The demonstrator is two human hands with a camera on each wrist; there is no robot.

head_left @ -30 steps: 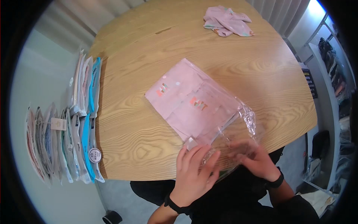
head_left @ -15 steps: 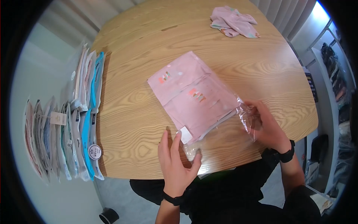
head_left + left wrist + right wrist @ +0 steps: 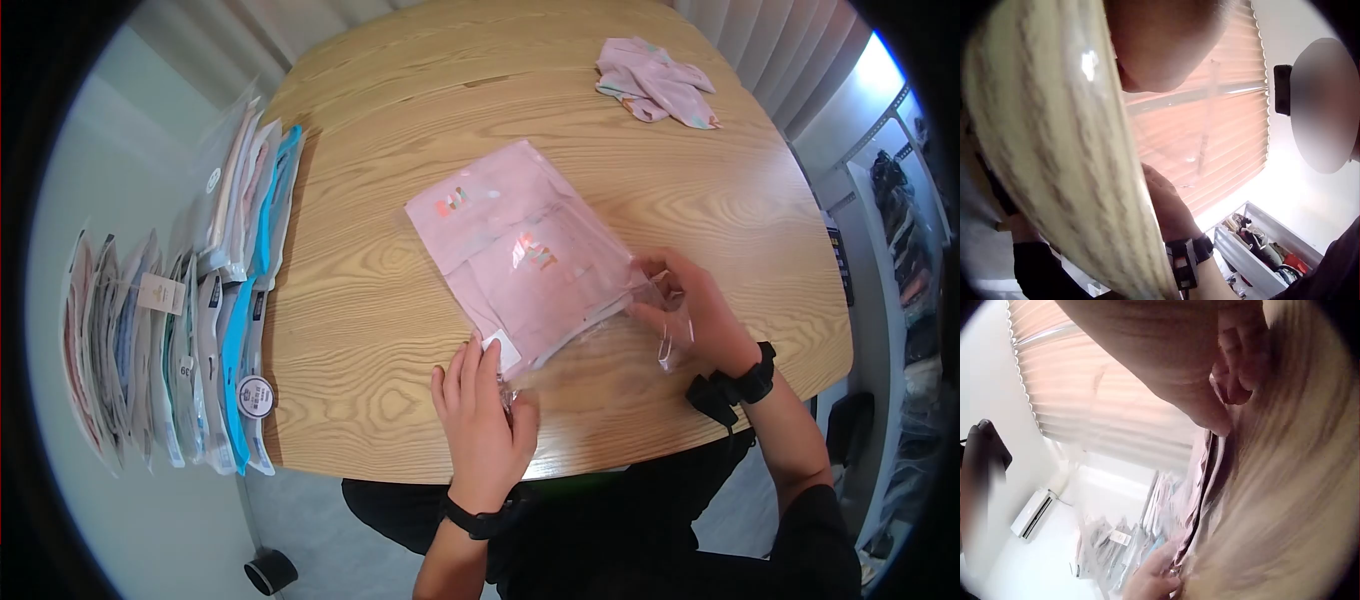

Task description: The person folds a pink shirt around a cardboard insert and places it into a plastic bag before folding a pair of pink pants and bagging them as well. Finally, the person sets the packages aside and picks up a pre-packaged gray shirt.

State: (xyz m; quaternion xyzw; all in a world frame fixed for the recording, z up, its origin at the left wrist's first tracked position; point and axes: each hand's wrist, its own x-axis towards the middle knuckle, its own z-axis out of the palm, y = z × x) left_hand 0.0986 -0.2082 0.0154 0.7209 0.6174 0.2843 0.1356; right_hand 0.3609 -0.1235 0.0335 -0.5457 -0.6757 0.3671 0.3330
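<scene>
Pink folded clothing (image 3: 535,235) lies in a clear plastic bag (image 3: 674,338). Left hand (image 3: 484,430), open, rests at the white tag (image 3: 503,352); right hand (image 3: 702,312) pinches the bag.

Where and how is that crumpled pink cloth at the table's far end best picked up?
From above, I'd pinch the crumpled pink cloth by a fold near its middle: it lies bunched on the table, and those ridges should give fingertips a hold.

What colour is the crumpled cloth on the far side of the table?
The crumpled cloth is pink with small green and orange patches, best seen in the head view.
</scene>
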